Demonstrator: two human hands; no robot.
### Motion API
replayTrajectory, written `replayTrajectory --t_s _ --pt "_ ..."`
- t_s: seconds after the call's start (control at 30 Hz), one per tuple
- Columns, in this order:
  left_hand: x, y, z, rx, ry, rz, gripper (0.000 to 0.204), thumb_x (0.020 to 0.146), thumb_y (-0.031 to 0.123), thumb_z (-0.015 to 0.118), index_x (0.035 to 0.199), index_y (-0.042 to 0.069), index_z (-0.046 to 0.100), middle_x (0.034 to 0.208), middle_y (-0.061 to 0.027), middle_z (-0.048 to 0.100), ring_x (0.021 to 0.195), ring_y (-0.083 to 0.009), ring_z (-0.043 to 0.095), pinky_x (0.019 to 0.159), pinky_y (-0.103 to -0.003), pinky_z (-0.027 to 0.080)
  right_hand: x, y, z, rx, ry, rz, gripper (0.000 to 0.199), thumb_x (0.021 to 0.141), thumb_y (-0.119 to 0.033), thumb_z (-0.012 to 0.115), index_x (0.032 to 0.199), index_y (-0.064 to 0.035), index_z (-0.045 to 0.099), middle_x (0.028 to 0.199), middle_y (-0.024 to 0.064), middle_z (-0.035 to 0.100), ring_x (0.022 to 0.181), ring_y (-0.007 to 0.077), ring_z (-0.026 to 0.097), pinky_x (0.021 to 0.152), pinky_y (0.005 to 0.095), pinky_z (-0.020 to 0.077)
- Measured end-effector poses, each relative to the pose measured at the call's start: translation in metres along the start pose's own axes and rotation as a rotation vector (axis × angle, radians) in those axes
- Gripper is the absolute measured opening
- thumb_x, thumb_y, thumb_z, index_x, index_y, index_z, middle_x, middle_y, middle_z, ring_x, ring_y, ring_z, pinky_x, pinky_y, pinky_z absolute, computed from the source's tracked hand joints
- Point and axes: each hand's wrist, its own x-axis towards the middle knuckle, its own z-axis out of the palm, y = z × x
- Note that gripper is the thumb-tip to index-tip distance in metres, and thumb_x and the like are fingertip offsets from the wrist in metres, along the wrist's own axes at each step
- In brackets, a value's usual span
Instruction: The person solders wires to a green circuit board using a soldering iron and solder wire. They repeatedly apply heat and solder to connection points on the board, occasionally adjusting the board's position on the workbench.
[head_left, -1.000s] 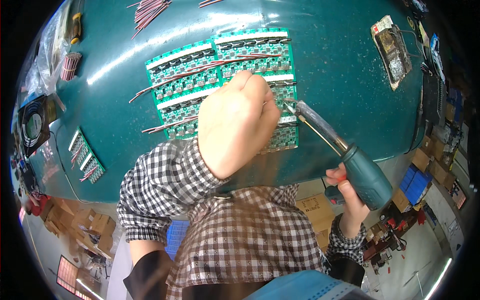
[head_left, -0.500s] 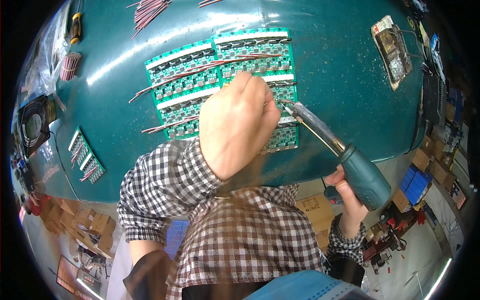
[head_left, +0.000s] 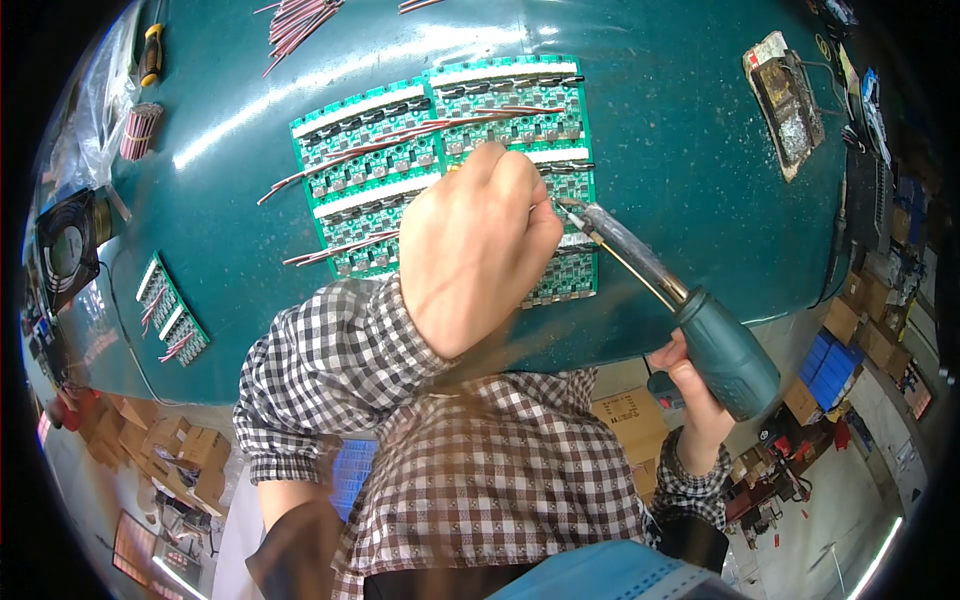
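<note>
My right hand (head_left: pixel 700 395) is wrapped round the dark green handle of a soldering iron (head_left: pixel 728 355), whose metal shaft slants up and left. Its tip meets a green circuit-board panel (head_left: pixel 565 285) right beside the fingertips of my left hand (head_left: pixel 480 245). That hand lies over the boards with its fingers pinched together; what they hold is hidden. A second circuit-board panel (head_left: pixel 375 165) adjoins on the left. Red and black wires (head_left: pixel 385 141) lie across both panels, partly under my left hand.
Loose wires (head_left: pixel 300 28) and a bundled lot of wires (head_left: pixel 141 132) lie at the far left, near a screwdriver (head_left: pixel 151 55). A fan (head_left: pixel 68 248) and a small board strip (head_left: pixel 172 312) are at left. On the right sits a solder-spattered iron stand (head_left: pixel 785 105).
Almost nothing differs. The soldering iron's handle and my right hand have shifted very slightly; my left hand stays pinched over the boards.
</note>
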Motion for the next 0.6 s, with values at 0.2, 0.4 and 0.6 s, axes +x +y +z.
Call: replayTrajectory --t_s 0.2,0.4,0.6 --pt "0.0003 -0.0012 0.0004 -0.020 0.009 0.020 0.012 0.073 0.006 0.065 0.077 0.004 0.054 0.072 -0.0107 0.053 0.060 -0.0271 0.056 0.052 -0.037 0.046 -0.0001 0.0028 -0.0020 -0.005 -0.013 -0.034 0.038 0.080 -0.011 0.067 0.108 0.0113 0.056 0.081 0.0116 0.062 0.073 0.0212 0.062 0.071 0.0347 0.0523" --pt "0.0000 -0.0011 -0.0002 -0.002 -0.003 0.011 0.014 0.072 0.004 0.068 0.078 0.006 0.055 0.072 -0.0066 0.054 0.058 -0.0197 0.055 0.052 -0.033 0.043 -0.0004 0.0016 0.0000 0.003 -0.005 -0.019 0.039 0.081 -0.012 0.067 0.109 0.0113 0.056 0.082 0.0121 0.062 0.072 0.0211 0.062 0.071 0.0344 0.0526" --pt "0.0001 0.0000 0.0008 0.013 0.011 -0.003 0.014 0.071 0.005 0.068 0.077 0.006 0.056 0.072 -0.0064 0.054 0.057 -0.0197 0.054 0.051 -0.032 0.043 0.0001 0.0020 -0.0019 -0.021 -0.015 -0.010 0.038 0.081 -0.012 0.067 0.108 0.0118 0.056 0.081 0.0121 0.062 0.072 0.0212 0.062 0.071 0.0348 0.0526"
